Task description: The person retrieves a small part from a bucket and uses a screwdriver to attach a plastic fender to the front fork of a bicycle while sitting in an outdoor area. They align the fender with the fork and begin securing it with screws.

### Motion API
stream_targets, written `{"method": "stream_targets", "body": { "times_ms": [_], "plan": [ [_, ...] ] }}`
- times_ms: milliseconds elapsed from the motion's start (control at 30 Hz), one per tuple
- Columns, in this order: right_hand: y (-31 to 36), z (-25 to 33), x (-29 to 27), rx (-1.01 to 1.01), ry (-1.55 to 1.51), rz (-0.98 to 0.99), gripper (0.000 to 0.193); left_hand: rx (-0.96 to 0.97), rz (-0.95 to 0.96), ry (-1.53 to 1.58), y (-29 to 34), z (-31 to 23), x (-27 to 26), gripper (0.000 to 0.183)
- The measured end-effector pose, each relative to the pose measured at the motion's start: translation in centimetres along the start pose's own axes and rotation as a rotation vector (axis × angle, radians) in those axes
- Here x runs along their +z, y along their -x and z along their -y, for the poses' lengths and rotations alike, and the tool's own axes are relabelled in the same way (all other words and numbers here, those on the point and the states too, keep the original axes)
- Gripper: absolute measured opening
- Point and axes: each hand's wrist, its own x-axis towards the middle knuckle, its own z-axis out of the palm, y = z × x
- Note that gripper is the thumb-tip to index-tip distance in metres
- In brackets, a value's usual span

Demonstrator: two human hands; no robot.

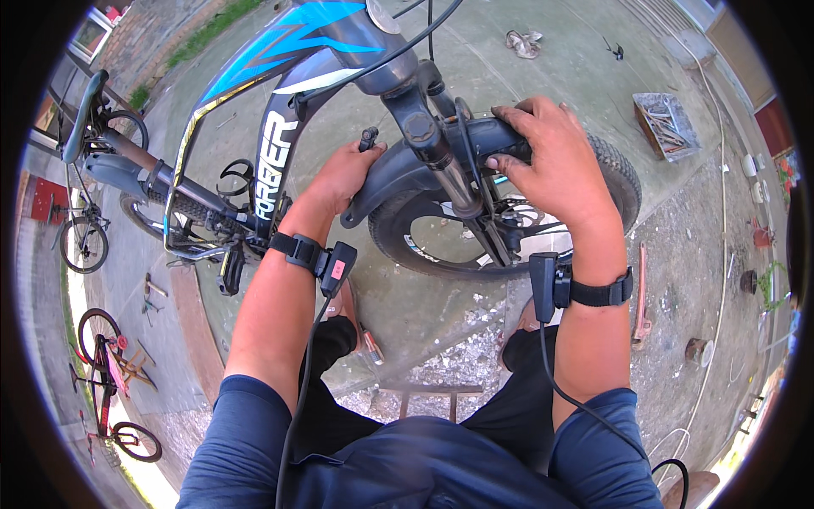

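A bicycle with a black, blue and white frame [292, 93] stands in front of me, its front wheel [626, 182] turned to the right. A black plastic mudguard [394, 174] lies over the tyre and passes behind the fork leg [458, 178]. Near the mudguard's left end, my left hand [346, 176] is closed on its edge. A small black part [368, 138] sticks up by those fingertips; what it is cannot be made out. My right hand [547, 157] grips the mudguard's other end, thumb on the near side and fingers over the top.
An open tray of tools [688, 140] lies at the far right, with a red pipe wrench [642, 297] nearer. Between my feet are a small tube [371, 348] and a wooden frame [428, 392]. A hammer [153, 287] and a red bicycle [103, 382] are at left.
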Motion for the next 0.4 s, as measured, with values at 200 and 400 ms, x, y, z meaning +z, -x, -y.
{"method": "stream_targets", "body": {
  "times_ms": [200,400],
  "plan": [
    [0.0,-0.2,-0.8,0.092,-0.092,0.063,0.037,0.017,0.028,0.026,-0.5,0.1,0.1,0.024],
    [-0.3,0.5,0.5,-0.096,-0.048,0.004,0.053,-0.003,-0.013,0.031,-1.2,0.5,-0.4,0.025]
  ]
}}
